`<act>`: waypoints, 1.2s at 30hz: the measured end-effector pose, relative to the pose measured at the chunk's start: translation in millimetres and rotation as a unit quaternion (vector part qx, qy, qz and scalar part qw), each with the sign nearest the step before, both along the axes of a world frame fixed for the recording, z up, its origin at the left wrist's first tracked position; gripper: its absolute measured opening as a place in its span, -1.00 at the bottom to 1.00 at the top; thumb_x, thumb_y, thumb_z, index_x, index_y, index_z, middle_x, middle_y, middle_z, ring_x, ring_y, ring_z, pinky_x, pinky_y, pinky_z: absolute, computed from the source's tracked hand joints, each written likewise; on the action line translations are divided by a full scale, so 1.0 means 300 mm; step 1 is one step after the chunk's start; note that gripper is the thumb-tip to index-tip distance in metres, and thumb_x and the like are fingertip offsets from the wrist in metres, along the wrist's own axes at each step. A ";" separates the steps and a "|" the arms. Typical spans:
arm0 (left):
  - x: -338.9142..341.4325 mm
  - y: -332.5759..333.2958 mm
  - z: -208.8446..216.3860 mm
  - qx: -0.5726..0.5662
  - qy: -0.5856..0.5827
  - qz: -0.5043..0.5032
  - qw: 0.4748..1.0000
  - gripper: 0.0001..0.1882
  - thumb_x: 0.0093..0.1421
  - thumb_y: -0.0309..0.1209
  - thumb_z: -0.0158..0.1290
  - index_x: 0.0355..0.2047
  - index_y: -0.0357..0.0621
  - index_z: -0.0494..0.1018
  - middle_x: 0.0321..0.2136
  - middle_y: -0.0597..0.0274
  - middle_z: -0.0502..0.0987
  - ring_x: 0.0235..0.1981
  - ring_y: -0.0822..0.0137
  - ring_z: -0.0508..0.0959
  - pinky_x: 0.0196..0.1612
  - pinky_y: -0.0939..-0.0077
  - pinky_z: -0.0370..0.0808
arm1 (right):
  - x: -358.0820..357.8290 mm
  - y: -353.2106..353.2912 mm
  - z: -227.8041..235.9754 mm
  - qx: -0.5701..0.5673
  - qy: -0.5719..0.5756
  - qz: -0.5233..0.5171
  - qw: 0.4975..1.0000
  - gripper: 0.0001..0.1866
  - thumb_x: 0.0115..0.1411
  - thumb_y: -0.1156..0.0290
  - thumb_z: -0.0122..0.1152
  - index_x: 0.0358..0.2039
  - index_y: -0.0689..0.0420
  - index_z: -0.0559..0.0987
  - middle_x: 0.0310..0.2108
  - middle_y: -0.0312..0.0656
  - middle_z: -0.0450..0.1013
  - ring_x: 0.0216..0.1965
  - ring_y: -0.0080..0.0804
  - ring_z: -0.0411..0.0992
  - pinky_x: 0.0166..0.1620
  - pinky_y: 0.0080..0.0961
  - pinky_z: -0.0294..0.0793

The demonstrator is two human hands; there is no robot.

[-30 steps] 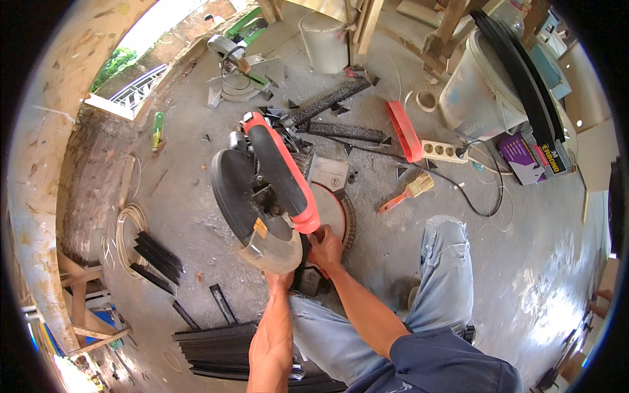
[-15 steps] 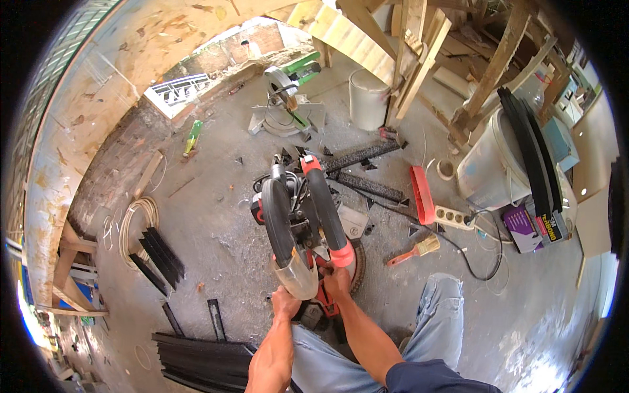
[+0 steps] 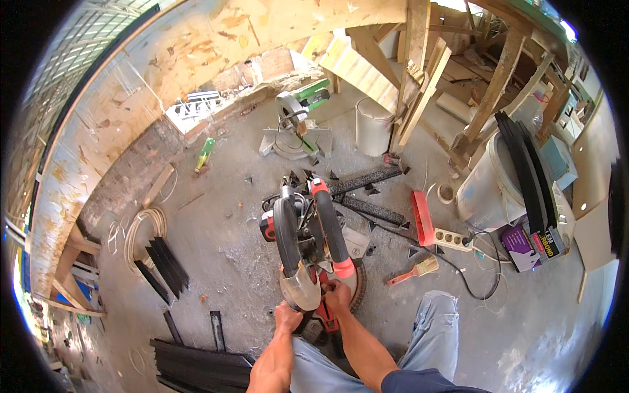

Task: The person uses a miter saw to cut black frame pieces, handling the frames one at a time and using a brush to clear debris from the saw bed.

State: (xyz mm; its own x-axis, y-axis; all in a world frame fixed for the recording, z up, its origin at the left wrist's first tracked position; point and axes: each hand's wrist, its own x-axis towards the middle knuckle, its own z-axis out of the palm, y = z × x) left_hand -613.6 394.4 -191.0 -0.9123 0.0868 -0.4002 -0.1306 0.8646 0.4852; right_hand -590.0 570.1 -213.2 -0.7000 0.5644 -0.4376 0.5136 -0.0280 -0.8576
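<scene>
A red and black mitre saw (image 3: 334,226) stands on the floor right in front of me, its arm and blade guard (image 3: 300,288) raised over my hands. My left hand (image 3: 288,318) is closed at the left side of the saw's base, just below the guard. What its fingers grip is hidden. My right hand (image 3: 337,296) is closed in at the middle of the saw, under the red lower end of the arm. Its fingertips meet near the red part of the base (image 3: 327,318); I cannot make out anything between them.
Behind stands a green mitre saw (image 3: 295,124). Black strips (image 3: 196,363) lie at lower left, near a coiled cable (image 3: 145,226). On the right are a paintbrush (image 3: 414,270), a power strip (image 3: 452,239), a red tray-like piece (image 3: 422,217) and a white bucket (image 3: 488,187).
The whole view has shifted slightly, so the saws and floor items sit a little lower and further right. Both hands stay closed at the red saw's base.
</scene>
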 end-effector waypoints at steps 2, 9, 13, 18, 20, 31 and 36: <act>0.017 -0.092 -0.036 -0.022 0.013 0.006 1.000 -0.45 -0.17 -0.17 0.36 -0.34 -0.46 0.52 -0.36 -0.33 0.56 -0.22 -0.20 0.58 -0.12 0.08 0.51 | -0.009 -0.059 0.046 -0.013 -0.005 0.014 1.000 -0.84 0.12 0.44 0.27 -0.33 0.26 0.61 -0.55 -0.14 0.56 -0.59 -0.43 0.56 -0.40 -0.48 0.47; -0.017 0.035 0.051 -0.042 -0.063 0.033 0.997 -0.36 -0.15 -0.04 0.32 -0.23 -0.40 0.56 -0.21 -0.33 0.54 -0.09 -0.14 0.54 -0.03 0.13 0.48 | -0.012 -0.004 -0.102 0.071 -0.005 -0.001 0.997 -0.84 0.05 0.35 0.30 -0.34 0.09 0.64 -0.52 -0.16 0.57 -0.51 -0.29 0.57 -0.34 -0.32 0.46; 0.000 -0.008 0.092 -0.053 -0.090 0.041 0.994 -0.39 -0.11 -0.03 0.31 -0.25 -0.38 0.57 -0.21 -0.29 0.55 -0.07 -0.13 0.53 -0.01 0.13 0.47 | 0.001 -0.041 -0.006 0.036 -0.031 0.026 0.999 -0.82 0.04 0.34 0.30 -0.33 0.08 0.63 -0.51 -0.13 0.57 -0.43 -0.23 0.56 -0.31 -0.28 0.46; 0.012 -0.027 0.029 -0.053 -0.068 0.015 0.996 -0.48 -0.09 -0.05 0.31 -0.20 -0.13 0.60 -0.24 -0.18 0.58 -0.13 -0.11 0.56 -0.06 0.14 0.50 | -0.004 -0.011 0.019 0.136 -0.055 0.052 0.988 -0.79 0.04 0.31 0.30 -0.33 0.14 0.61 -0.45 -0.07 0.57 -0.36 -0.14 0.54 -0.28 -0.27 0.45; 0.007 -0.010 0.082 -0.051 -0.089 0.000 0.995 -0.38 -0.07 -0.02 0.30 -0.25 -0.41 0.56 -0.22 -0.28 0.56 -0.13 -0.15 0.56 -0.06 0.10 0.50 | -0.002 -0.010 0.022 0.133 -0.044 0.061 0.988 -0.78 0.05 0.30 0.29 -0.32 0.13 0.61 -0.44 -0.07 0.57 -0.35 -0.14 0.55 -0.27 -0.27 0.45; -0.006 0.017 0.180 -0.083 -0.122 0.037 0.988 -0.33 -0.05 -0.06 0.30 -0.15 -0.46 0.50 -0.10 -0.31 0.51 -0.02 -0.12 0.52 0.04 0.17 0.48 | -0.083 0.379 0.146 0.249 0.074 0.027 0.965 -0.68 0.11 0.20 0.11 -0.58 0.18 0.60 -0.55 0.05 0.52 -0.44 -0.11 0.56 -0.34 -0.20 0.48; 0.001 -0.010 0.174 -0.084 -0.146 0.049 0.984 -0.32 -0.06 -0.07 0.31 -0.14 -0.47 0.50 -0.11 -0.30 0.51 -0.01 -0.12 0.52 0.05 0.19 0.47 | -0.389 0.481 0.974 0.018 0.158 -0.011 0.987 -0.56 0.35 0.11 -0.18 -0.27 0.19 0.57 -0.50 -0.18 0.48 -0.50 -0.51 0.39 -0.48 -0.53 0.36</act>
State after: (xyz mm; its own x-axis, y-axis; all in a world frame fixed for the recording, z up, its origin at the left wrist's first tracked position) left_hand -613.3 391.5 -138.7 -0.7566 -0.0857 -0.6482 -0.3307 0.9054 0.2664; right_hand -706.7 714.4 79.0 -0.7858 0.5919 -0.1796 0.2206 -0.0032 -0.9754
